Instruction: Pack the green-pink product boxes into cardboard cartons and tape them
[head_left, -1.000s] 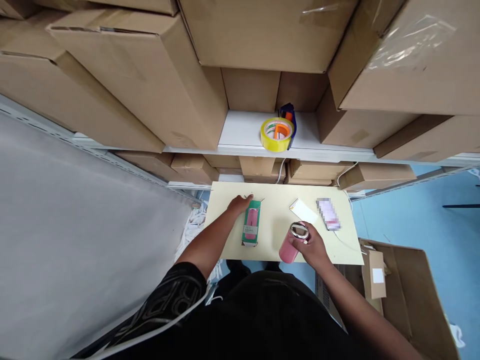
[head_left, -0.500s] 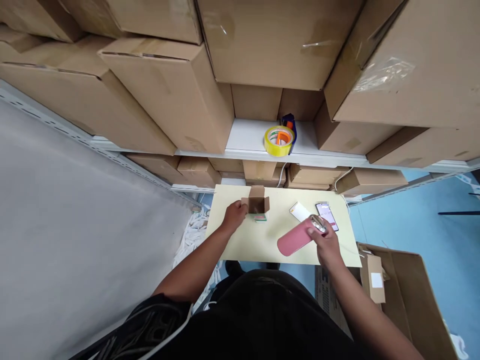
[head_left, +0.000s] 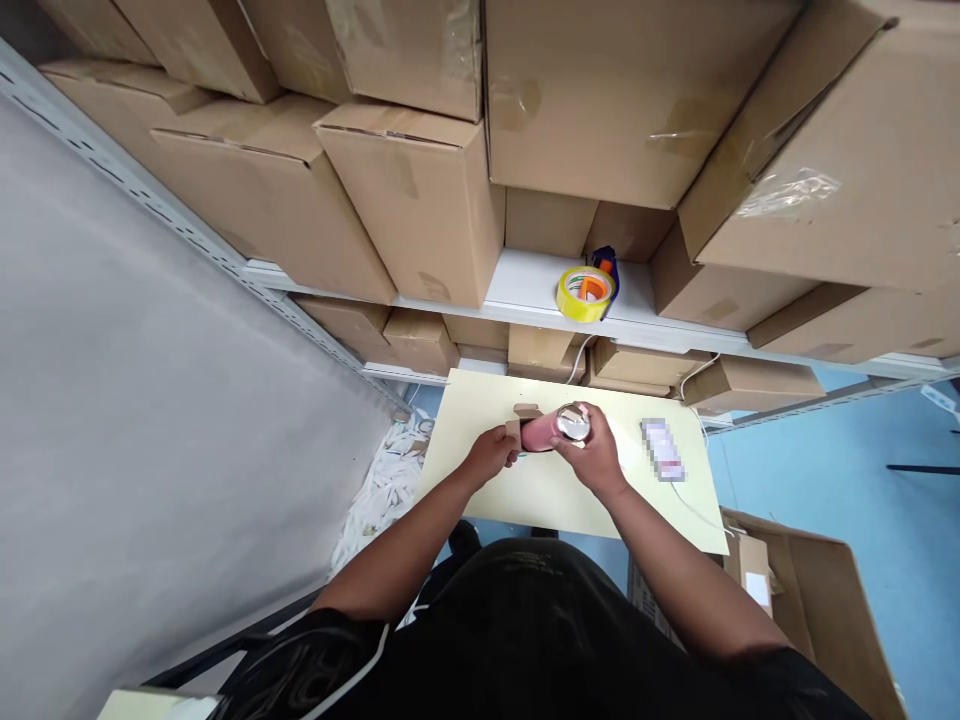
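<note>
My right hand [head_left: 598, 458] is wrapped round a pink tumbler [head_left: 538, 433] near its shiny silver end. The tumbler lies tilted, with its pink end at the mouth of a small open cardboard box [head_left: 527, 411]. How far it reaches inside I cannot tell, since the tumbler covers most of the box. My left hand [head_left: 490, 455] pinches a side flap of this box. Both hands are above the pale yellow table [head_left: 469, 400].
A phone [head_left: 663, 450] with a cable lies on the table's right side. On the shelf [head_left: 517, 285] sit a yellow tape roll [head_left: 577, 305] and a blue dispenser. Stacked cartons [head_left: 420, 210] fill the shelves. A large open carton [head_left: 825, 590] stands at the lower right.
My right hand has brought the tumbler left, from near the phone to the box opening. My left hand still grips the box flap. The view has shifted slightly.
</note>
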